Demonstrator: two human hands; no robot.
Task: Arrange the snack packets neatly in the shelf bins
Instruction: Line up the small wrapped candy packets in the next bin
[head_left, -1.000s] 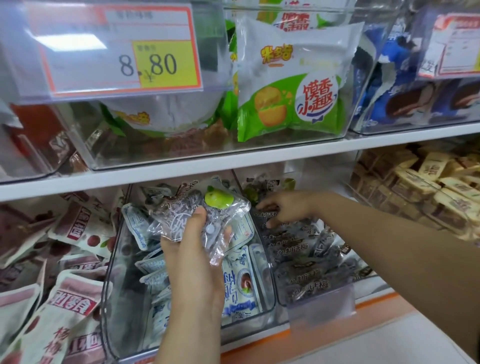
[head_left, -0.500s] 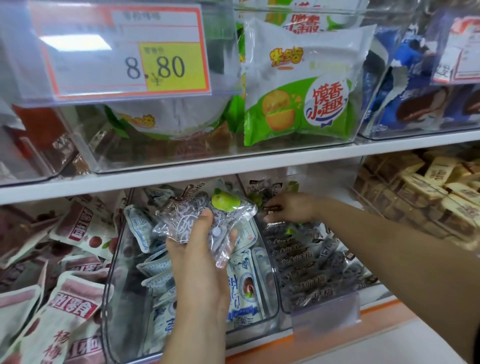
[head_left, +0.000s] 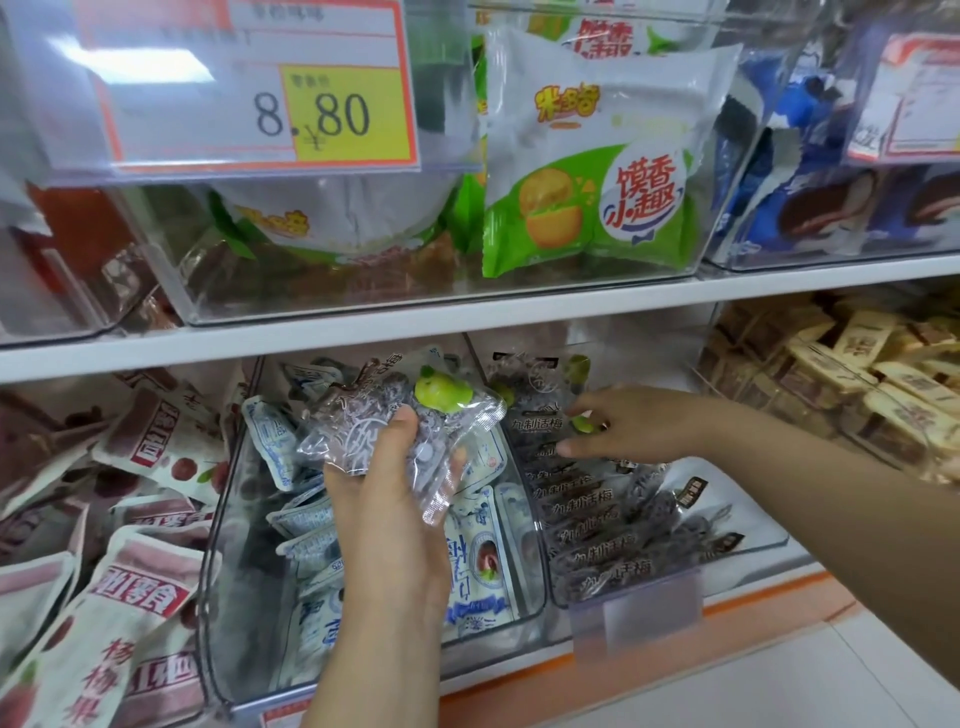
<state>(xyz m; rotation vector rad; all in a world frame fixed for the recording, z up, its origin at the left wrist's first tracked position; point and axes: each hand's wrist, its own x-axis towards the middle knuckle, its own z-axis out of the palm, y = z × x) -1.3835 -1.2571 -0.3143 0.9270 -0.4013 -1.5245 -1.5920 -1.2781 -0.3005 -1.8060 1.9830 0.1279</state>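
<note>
My left hand (head_left: 395, 499) grips a small bunch of clear plum packets (head_left: 400, 415) with a green fruit print, held up in front of the lower shelf. Behind it stands a clear bin (head_left: 223, 597) of blue-and-white packets (head_left: 475, 566). To the right, a second clear bin (head_left: 737, 530) holds a row of dark plum packets (head_left: 597, 525). My right hand (head_left: 623, 423) reaches into the back of that bin, its fingertips on a packet with a green fruit print (head_left: 582, 423).
Pink-and-white packets (head_left: 104, 571) lie loose at lower left. Tan wrapped bars (head_left: 852, 374) fill the bin at right. The upper shelf (head_left: 467, 327) carries bins of green-and-white bags (head_left: 592, 182) and blue packs (head_left: 831, 197), with a price tag (head_left: 249, 83) in front.
My right hand has shifted slightly further back and right in the dark plum bin. My left hand keeps the clear packets in nearly the same place.
</note>
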